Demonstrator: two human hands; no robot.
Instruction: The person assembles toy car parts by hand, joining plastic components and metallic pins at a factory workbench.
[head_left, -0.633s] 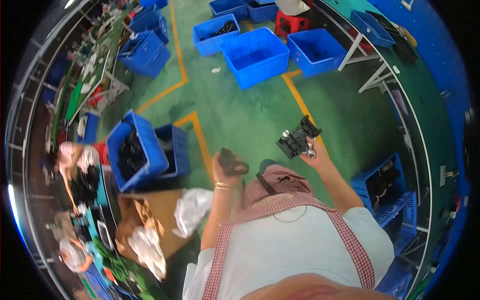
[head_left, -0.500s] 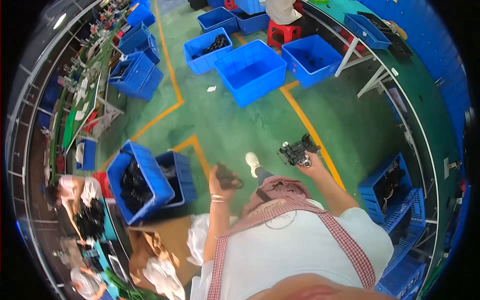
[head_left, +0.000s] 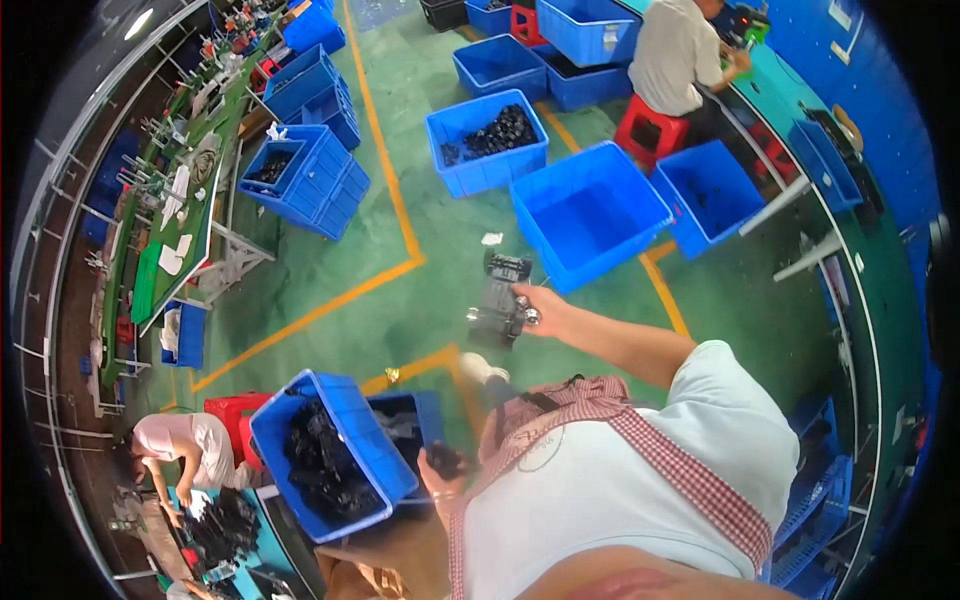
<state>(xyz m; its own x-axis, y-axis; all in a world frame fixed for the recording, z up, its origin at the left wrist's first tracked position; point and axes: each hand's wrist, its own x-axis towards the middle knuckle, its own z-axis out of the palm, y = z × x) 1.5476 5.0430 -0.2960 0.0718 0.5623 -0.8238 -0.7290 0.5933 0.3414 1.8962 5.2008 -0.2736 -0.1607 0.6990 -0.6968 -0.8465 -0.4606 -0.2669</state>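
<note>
My right hand (head_left: 546, 308) is stretched out ahead of me, its fingers closed on the edge of a black toy car chassis (head_left: 496, 296). Round shiny parts show at the chassis's near end, which is slightly blurred. Lower and to the left, close to my apron, my left hand (head_left: 436, 484) is curled round a small dark part (head_left: 446, 461); its kind cannot be made out. The blue bin of black parts (head_left: 385, 470) stands just left of that hand. Beyond the chassis is a large blue bin (head_left: 590, 210) with a bare bottom.
More blue bins stand ahead, one holding black parts (head_left: 497, 132). A person (head_left: 676, 60) sits on a red stool (head_left: 648, 130) at the right bench. Another person (head_left: 185, 450) works at lower left. A long green workbench (head_left: 170, 230) lines the left. My shoe (head_left: 482, 368) is on the green floor.
My right hand has swung leftward and forward with the chassis, which now points away from me. My left hand has dropped lower, nearer my apron. The bins ahead appear closer and farther right.
</note>
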